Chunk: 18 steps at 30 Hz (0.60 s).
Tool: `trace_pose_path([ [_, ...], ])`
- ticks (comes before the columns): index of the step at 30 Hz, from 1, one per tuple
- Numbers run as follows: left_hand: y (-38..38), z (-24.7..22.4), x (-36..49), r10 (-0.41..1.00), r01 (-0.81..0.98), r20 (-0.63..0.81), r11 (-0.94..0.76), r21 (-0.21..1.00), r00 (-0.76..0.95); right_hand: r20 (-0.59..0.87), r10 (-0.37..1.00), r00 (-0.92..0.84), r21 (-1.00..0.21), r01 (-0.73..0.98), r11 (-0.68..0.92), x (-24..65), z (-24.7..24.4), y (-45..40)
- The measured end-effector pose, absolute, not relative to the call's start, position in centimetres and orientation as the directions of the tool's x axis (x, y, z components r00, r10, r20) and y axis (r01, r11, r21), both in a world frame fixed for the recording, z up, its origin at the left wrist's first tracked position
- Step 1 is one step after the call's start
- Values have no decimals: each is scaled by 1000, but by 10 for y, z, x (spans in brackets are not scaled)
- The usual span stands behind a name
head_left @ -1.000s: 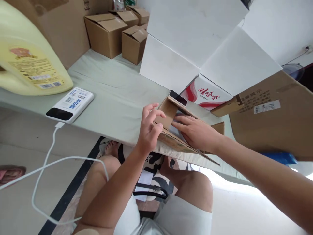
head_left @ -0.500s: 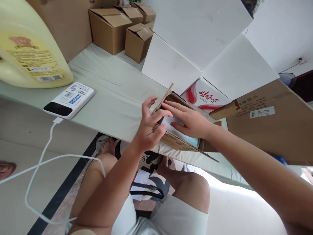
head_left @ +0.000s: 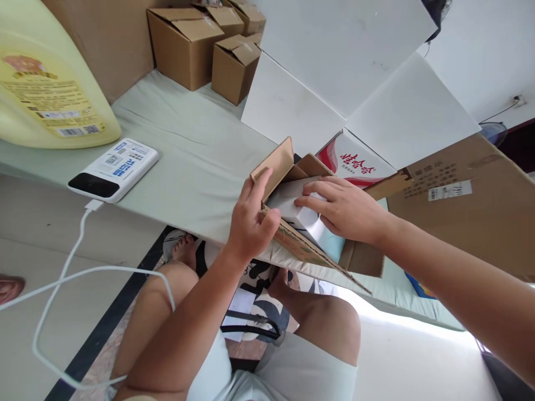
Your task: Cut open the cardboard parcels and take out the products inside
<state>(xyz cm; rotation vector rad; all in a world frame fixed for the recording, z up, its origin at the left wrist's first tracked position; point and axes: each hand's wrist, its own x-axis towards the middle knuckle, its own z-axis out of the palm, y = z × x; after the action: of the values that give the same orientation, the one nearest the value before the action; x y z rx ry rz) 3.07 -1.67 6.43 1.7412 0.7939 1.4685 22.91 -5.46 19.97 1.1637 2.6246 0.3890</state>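
Note:
An open cardboard box rests at the front edge of the cloth-covered surface, its flaps standing up and outward. Around its left end and flap my left hand is closed, thumb on the near side. Inside the carton lies a smaller white box, with a pale blue surface showing at its right end. My right hand reaches in from the right, its bent fingers gripping the top of the white box. The lower part of the white box is hidden by the carton's near wall.
A white power bank with a plugged-in cable and a yellow jug stand at left. Several brown boxes sit behind. A large white box with open flaps and a big brown carton lie beyond and right.
My right hand has moved slightly right and its fingers have bent onto the white box, now more visible. The carton's left and right flaps have swung further open.

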Motion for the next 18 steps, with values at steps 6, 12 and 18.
trace_pose_path([
  [6,-20,61,33,843,18,516,-524,851,155,-60,752,-657,425,664,615,233,222,-87],
  [12,-19,63,33,854,3,491,-499,867,170,-134,823,-553,261,781,567,250,232,-111],
  [18,-15,61,39,835,-36,515,-519,854,195,-174,911,-373,207,891,404,259,222,-110],
])
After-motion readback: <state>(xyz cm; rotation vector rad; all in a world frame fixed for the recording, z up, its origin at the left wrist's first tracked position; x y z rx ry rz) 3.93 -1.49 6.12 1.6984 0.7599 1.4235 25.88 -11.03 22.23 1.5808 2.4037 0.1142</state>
